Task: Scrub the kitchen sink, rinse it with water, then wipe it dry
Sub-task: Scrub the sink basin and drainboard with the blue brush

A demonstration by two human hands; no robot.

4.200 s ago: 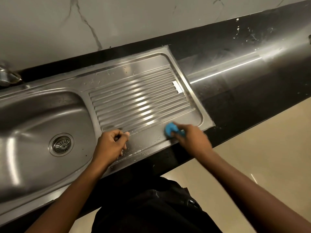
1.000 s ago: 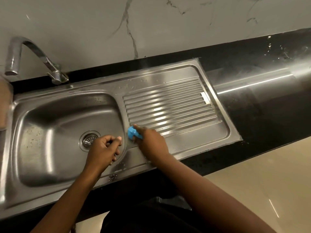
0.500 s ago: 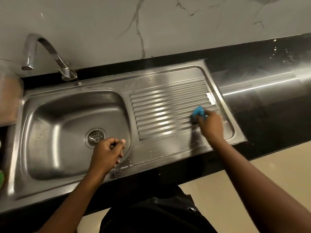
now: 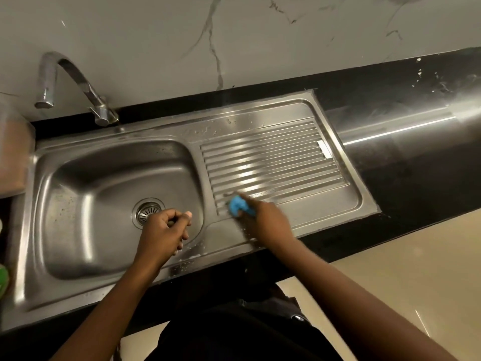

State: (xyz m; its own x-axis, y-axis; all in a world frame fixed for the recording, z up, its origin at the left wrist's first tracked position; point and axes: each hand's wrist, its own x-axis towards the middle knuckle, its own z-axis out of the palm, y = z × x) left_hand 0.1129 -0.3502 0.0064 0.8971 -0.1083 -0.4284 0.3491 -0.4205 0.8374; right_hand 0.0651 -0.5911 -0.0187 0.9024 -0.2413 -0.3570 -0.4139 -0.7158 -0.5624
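Right hand: my fingers are curled tight round a blue scrubber and press it down on the sink, at the near left corner of the ribbed drainboard, just beside the basin's right wall. Hand and scrubber are blurred.

Left hand: my fingers are curled closed into a loose fist, thumb laid over the forefinger, above the basin's near right corner, close to the drain strainer. I cannot tell whether it touches the steel.

Surface: stainless steel, with white flecks and droplets on the near rim between my hands and on the strip behind the ribs. The curved tap stands at the back left, its spout over the basin's left end.

Room: black polished worktop, white splashes at its far right; grey-veined marble wall; beige floor. A blurred container and something green sit at the left edge.
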